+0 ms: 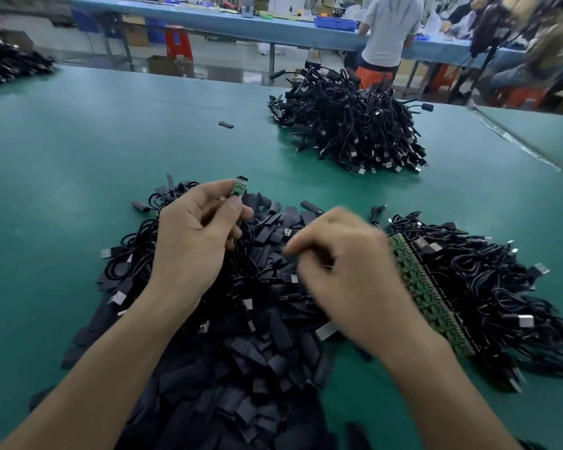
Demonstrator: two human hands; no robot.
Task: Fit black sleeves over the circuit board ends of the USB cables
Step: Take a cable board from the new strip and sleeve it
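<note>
likely the sleeve-fetching step. pinching one circuit board end in the left hand, raised over the pile of black sleeves. right hand down on that pile, blurred; cannot tell if grasping anything. next likely needs a sleeve mouth aligned with the board tip.

Over the heap of black sleeves, the person's left hand and right hand are bare, likewise both forearms, the right hand blurred.
</note>
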